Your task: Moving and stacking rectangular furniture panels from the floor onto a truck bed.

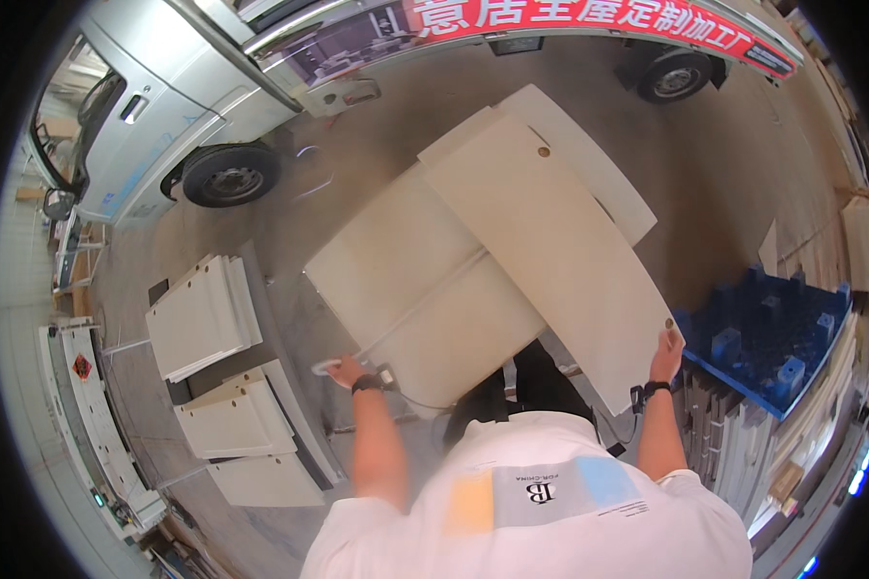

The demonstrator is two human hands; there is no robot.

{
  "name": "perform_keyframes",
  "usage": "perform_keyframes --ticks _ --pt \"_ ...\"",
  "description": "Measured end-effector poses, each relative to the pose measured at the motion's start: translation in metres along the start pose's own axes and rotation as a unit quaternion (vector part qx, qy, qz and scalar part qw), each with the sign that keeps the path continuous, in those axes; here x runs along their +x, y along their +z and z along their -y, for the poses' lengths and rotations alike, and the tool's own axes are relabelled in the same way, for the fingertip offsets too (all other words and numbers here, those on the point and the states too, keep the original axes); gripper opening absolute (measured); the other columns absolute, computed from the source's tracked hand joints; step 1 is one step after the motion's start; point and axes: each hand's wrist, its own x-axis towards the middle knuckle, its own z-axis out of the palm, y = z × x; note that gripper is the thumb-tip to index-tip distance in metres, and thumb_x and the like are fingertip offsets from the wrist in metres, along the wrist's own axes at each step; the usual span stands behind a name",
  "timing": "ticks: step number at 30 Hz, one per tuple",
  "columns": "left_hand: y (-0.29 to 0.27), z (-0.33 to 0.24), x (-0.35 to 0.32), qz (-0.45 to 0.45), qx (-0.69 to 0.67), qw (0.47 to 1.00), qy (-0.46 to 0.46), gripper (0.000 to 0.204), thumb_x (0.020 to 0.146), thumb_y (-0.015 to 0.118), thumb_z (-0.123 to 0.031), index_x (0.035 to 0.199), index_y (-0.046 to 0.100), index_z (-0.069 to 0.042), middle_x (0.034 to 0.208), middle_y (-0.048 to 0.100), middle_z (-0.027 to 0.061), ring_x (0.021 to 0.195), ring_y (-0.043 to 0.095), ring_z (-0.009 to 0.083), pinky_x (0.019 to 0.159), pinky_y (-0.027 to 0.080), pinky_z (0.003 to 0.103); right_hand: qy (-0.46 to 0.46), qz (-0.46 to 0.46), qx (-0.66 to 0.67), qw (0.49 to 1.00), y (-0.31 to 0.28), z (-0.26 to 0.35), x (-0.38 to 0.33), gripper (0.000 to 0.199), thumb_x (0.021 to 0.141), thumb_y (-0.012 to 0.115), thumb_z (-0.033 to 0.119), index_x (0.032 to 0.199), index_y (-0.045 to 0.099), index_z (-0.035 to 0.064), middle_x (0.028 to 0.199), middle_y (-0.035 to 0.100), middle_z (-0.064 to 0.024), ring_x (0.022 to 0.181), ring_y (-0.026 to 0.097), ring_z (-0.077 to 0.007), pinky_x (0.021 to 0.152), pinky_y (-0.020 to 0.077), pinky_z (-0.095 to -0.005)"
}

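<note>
The right hand (666,349) grips the near corner of the top cream panel (560,261), which lies tilted on the panel stack (406,289). The left hand (343,370) clasps the stack's near-left edge. The top panel could slide toward the blue pallet (772,338) if the grip weakens

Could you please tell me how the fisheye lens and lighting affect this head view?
Head view: straight edges of the top cream board bow outward; the van curves along the rim; black vignette fills the corners; lighting is soft and even, centre sharp.
</note>
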Motion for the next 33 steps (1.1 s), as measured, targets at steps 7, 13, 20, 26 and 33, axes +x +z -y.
perform_keyframes --ticks 7,13,20,26,33 --pt "0.045 -0.19 -0.165 0.328 0.4 0.629 0.58 0.03 0.093 0.056 -0.006 0.117 0.072 -0.014 0.081 0.064 0.0092 0.065 0.058 0.0245 0.059 0.047 0.034 -0.503 0.27 0.065 0.819 0.109 0.294 -0.06 0.034 0.082 0.073 0.007 0.116 0.068 0.0112 0.121 0.069 -0.0081 0.106 0.065 -0.028 0.091 0.0523 -0.0388" --pt "0.074 -0.221 -0.257 0.447 0.324 0.609 0.57 0.032 0.085 0.061 0.001 0.11 0.076 -0.012 0.083 0.072 0.0102 0.071 0.068 0.0259 0.061 0.051 0.034 -0.693 0.315 -0.101 0.64 0.171 0.35 -0.07 0.02 0.081 0.061 0.016 0.099 0.07 0.0191 0.087 0.068 0.0016 0.088 0.061 -0.02 0.08 0.0475 -0.0366" --pt "0.036 -0.232 -0.217 0.321 0.202 0.904 0.197 0.03 0.091 0.053 -0.001 0.113 0.073 0.0 0.075 0.063 0.002 0.067 0.052 0.0073 0.06 0.04 0.024 -0.54 0.19 -0.329 0.751 0.202 0.264 0.132 0.012 0.076 0.061 0.006 0.081 0.065 0.0151 0.072 0.063 -0.0062 0.088 0.061 -0.0255 0.077 0.0442 -0.0417" --pt "0.032 -0.226 -0.2 0.236 0.077 0.955 0.162 0.032 0.096 0.05 -0.003 0.121 0.068 0.002 0.078 0.058 -0.0021 0.07 0.047 0.0061 0.064 0.035 0.02 -0.355 0.151 -0.394 0.834 0.188 0.226 0.257 0.015 0.092 0.058 0.018 0.089 0.071 0.0126 0.083 0.07 -0.0122 0.089 0.067 -0.0328 0.075 0.0526 -0.0444" --pt "0.052 -0.22 -0.209 0.247 0.059 0.956 0.148 0.028 0.101 0.052 -0.009 0.127 0.063 -0.001 0.086 0.063 -0.0013 0.076 0.052 0.0064 0.069 0.039 0.022 -0.211 0.218 -0.016 0.953 0.215 0.252 0.288 0.026 0.095 0.058 0.021 0.117 0.072 0.0143 0.104 0.074 -0.0095 0.097 0.069 -0.0294 0.083 0.0536 -0.0388"
